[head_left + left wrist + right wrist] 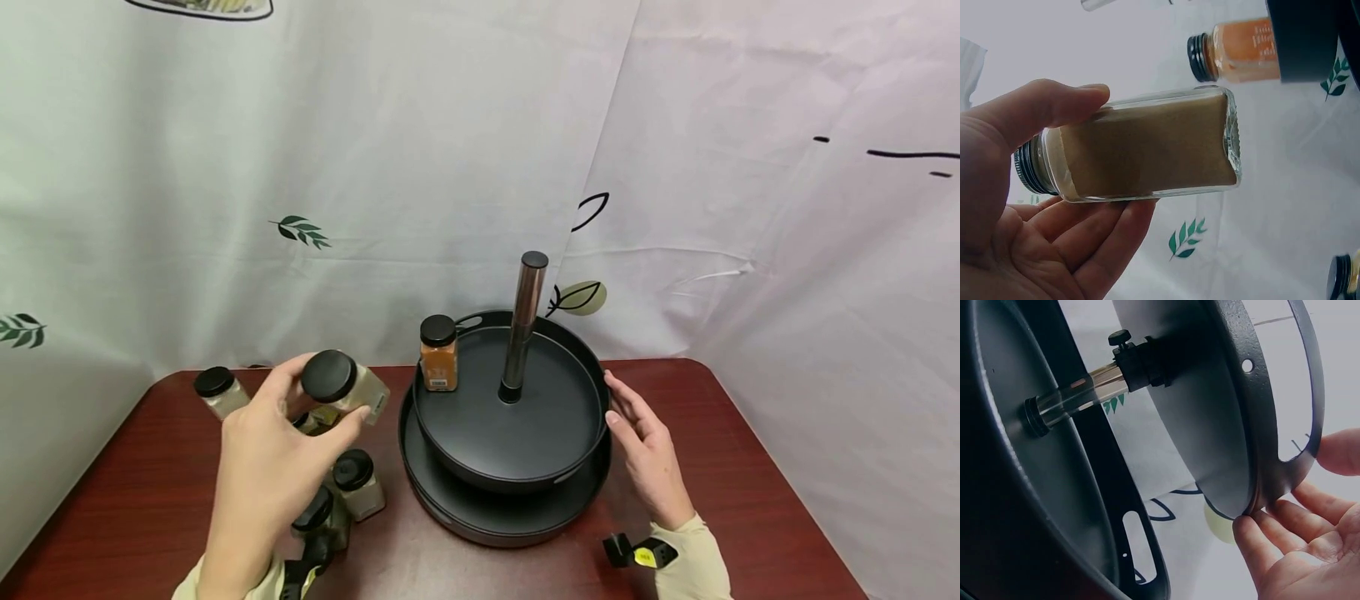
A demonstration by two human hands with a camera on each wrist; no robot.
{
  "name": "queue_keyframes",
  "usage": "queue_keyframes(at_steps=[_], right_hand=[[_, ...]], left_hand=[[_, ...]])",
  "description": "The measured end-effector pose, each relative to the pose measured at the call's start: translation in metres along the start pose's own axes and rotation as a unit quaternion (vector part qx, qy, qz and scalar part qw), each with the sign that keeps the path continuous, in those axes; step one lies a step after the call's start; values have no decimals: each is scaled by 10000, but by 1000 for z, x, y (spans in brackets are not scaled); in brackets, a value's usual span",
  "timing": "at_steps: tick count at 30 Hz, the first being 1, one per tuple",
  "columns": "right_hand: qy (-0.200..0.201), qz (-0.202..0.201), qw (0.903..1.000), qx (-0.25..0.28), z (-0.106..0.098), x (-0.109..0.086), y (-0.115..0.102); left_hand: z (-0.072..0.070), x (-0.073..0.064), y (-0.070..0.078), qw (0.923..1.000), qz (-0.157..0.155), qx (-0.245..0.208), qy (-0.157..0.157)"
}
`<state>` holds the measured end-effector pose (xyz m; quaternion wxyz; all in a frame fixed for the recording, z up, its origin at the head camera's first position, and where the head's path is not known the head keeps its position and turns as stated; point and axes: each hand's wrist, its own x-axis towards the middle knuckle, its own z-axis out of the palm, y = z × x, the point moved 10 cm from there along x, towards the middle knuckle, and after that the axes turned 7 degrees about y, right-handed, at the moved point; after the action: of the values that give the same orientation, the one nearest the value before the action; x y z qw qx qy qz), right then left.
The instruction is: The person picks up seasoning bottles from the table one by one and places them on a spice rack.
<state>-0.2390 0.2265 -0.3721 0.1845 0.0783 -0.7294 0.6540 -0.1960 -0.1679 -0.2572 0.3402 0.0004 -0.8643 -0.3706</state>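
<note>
My left hand [266, 467] pinches a tilted jar [343, 383] left of centre frame, my right hand [648, 454] is spread against the upper tray [480, 427], right of centre; pushing unevenly there could swing it and topple the orange jar [439, 358].

A table [757, 517] bears jars [366, 498] and a tiered tray [502, 442].

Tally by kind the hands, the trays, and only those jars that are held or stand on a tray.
Hands: 2 (left hand, right hand)
Black trays: 2 (upper tray, lower tray)
Jars: 2 (tan jar, held; orange jar, on the upper tray)
Total: 6
</note>
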Motion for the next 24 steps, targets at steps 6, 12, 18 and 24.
queue_keyframes(at_steps=[6, 12, 18, 24], right_hand=[[2, -33, 10000, 6, 1, 0, -2], [-36, -90, 9999, 88, 1, 0, -4], [-143, -136, 9996, 190, 2, -1, -5], [-184, -100, 9995, 234, 2, -1, -3]], left_hand=[[14, 3, 8, 9999, 98, -90, -108], [28, 4, 16, 9990, 221, -318, -219], [42, 4, 26, 9973, 386, -532, -317], [57, 2, 30, 9956, 433, -681, -481]])
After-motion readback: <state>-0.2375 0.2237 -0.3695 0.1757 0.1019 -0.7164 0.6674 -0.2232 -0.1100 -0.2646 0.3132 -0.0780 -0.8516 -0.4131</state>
